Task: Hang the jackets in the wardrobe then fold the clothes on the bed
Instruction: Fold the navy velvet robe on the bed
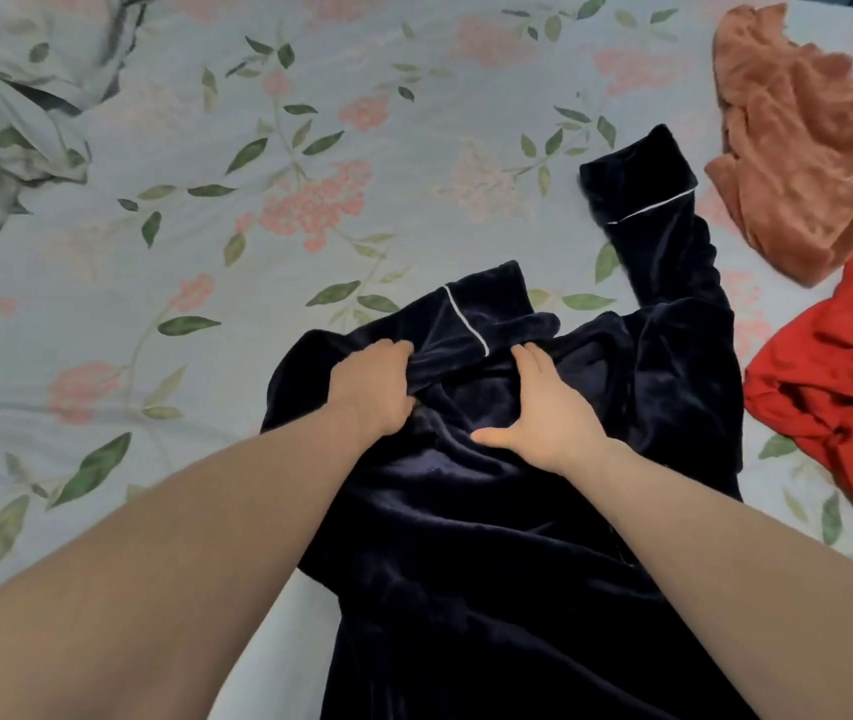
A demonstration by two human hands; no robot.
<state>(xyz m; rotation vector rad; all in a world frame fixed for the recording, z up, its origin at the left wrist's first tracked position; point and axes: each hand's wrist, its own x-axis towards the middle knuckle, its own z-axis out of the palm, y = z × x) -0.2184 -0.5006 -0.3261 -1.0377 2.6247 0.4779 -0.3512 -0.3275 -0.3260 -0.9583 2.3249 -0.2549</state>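
Observation:
A dark navy velvet garment [507,537] with white piping on its cuffs lies spread on the bed, running from the middle down to the bottom edge. One sleeve stretches up to the right, its cuff [637,179] lying flat. The other sleeve is folded across the top of the garment. My left hand [375,389] grips that folded sleeve, fingers curled into the fabric. My right hand [543,407] lies flat on the garment just right of it, fingers straight and thumb spread.
The bed sheet [258,163] is pale blue with pink flowers and green leaves. A rumpled duvet [3,122] in the same print lies at the top left. A crumpled orange garment [809,142] and a red garment [840,381] lie at the right edge.

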